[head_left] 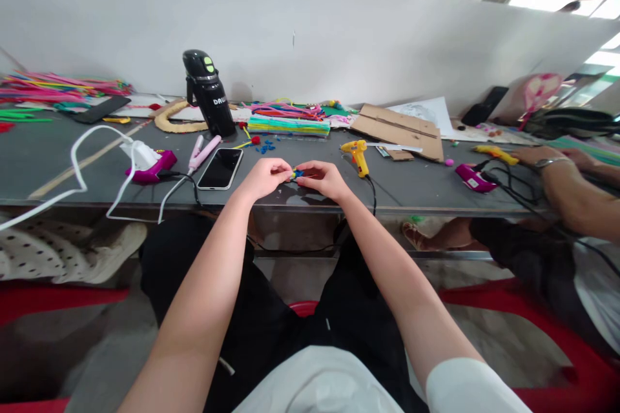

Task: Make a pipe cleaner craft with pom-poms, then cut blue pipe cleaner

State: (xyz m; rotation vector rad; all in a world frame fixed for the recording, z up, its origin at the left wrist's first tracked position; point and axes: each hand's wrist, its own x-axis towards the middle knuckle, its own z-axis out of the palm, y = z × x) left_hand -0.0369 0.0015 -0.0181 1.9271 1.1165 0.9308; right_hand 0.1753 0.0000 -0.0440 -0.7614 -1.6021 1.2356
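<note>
Between my two hands, just above the front part of the grey table [310, 199], is a small blue and yellow craft piece [296, 174]. Its exact kind is too small to make out. My left hand [267, 177] pinches its left side, fingers closed. From the right, the fingertips of my right hand [323, 181] close on its blue part. Small blue bits [265, 147] lie scattered behind my left hand, beside a red pom-pom [255, 140] on a yellow stem. A yellow hot glue gun [357, 156] rests to the right of my right hand.
Left of my hands lie a phone [220, 169], a pink stick-like tool [202, 155] and a purple power strip [152, 166] with white cables. Behind stand a black bottle [213, 95] and pipe-cleaner bundles [289, 126]. Cardboard [400, 130] lies back right. A co-worker's arm [571, 184] is at far right.
</note>
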